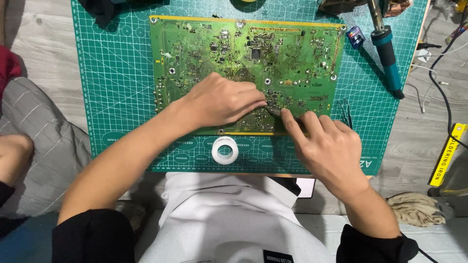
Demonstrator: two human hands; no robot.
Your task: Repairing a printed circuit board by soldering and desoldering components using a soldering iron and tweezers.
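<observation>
1. Circuit board [243, 53]: large, green, densely populated, lying flat with its long edge across the middle of the cutting mat, its near edge toward the person; this puts the lower central components within easy reach of both hands.
2. Tool tip [274, 111]: a thin dark tool, kind not discernible, held low and slanted against the board's lower centre; most of it is hidden under the fingers.
3. Right hand [325, 146]: palm down, fingers curled and pinched around the tool's shaft; wrist rests at the board's near edge, likely for steadiness.
4. Left hand [222, 101]: palm down on the board, fingers extended rightward and pressed together, tips meeting the tool tip; it appears to brace the board or a small part. Whether it pinches anything cannot be told.
5. Cutting mat [117, 73]: green, gridded, under the board, protecting the wooden surface.
6. Roll of white tape [224, 150]: on the mat, just beside the board's near edge, between the forearms.
7. Soldering iron [387, 53]: teal handle, lying apart at the mat's right side.
8. Crumpled cloth [415, 208]: beige, off the mat, right of the right forearm.
</observation>
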